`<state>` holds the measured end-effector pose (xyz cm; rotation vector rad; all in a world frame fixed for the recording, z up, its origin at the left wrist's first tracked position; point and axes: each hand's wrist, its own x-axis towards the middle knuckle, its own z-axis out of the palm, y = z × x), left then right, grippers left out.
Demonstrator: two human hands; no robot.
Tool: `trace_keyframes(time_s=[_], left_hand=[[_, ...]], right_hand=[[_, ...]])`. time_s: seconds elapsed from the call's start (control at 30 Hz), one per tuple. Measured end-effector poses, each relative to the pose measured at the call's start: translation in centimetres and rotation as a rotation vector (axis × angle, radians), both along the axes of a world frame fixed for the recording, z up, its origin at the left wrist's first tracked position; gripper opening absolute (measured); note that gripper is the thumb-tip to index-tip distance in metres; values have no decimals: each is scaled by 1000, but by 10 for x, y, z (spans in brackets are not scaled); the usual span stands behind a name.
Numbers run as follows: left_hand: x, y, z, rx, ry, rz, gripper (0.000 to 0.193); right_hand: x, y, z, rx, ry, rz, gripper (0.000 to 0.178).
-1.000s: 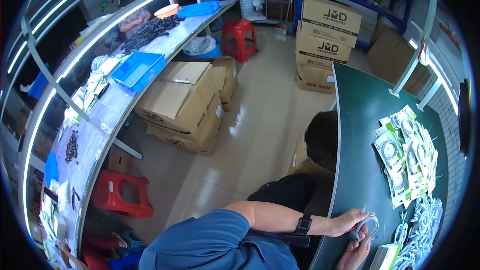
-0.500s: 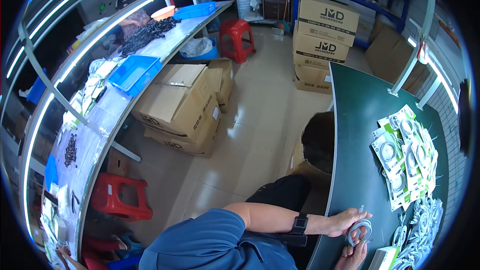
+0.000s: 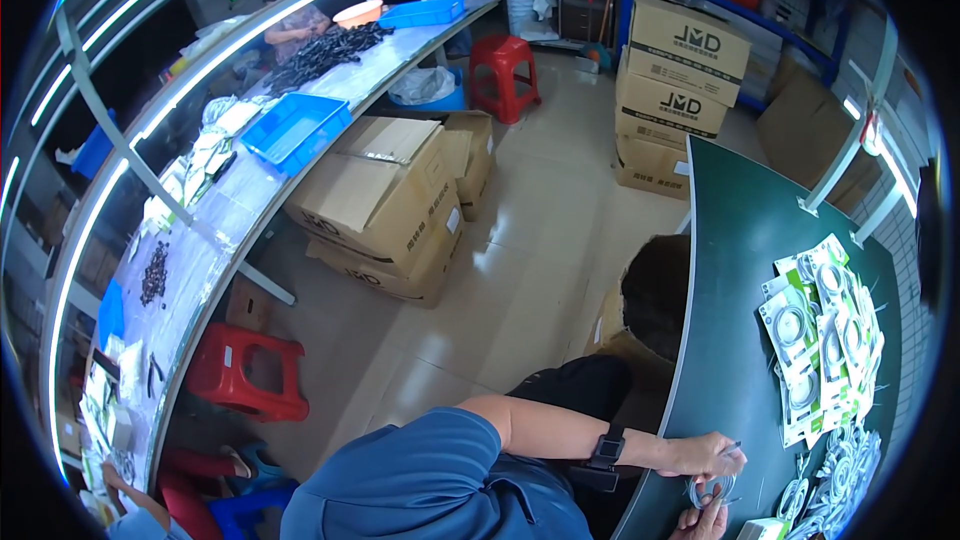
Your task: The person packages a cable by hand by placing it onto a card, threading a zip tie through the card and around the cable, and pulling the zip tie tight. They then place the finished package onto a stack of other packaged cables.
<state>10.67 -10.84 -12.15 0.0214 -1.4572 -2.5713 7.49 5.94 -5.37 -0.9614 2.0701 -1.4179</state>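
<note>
Presently, the grey cable coil [image 3: 694, 489] is between left hand [image 3: 708, 454] and right hand [image 3: 706, 520], near the bench's [image 3: 735, 290] left edge. Both hands pinch it.

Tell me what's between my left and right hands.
In the head view, a coiled grey cable lies between your left hand and your right hand.

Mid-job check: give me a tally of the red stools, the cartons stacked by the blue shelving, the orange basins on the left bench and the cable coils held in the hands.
Red stools: 2
Stacked cartons: 3
Orange basin: 1
Held cable coil: 1
Total: 7
</note>
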Motion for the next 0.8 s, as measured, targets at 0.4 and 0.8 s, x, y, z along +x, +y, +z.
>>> trace_keyframes(time_s=[0.4,0.8], left_hand=[[9,4,18,-195,-60,111,26],[5,7,10,-280,-13,167,31]], right_hand=[[3,-7,16,69,-383,-191,25],[-5,3,10,176,-288,-120,22]])
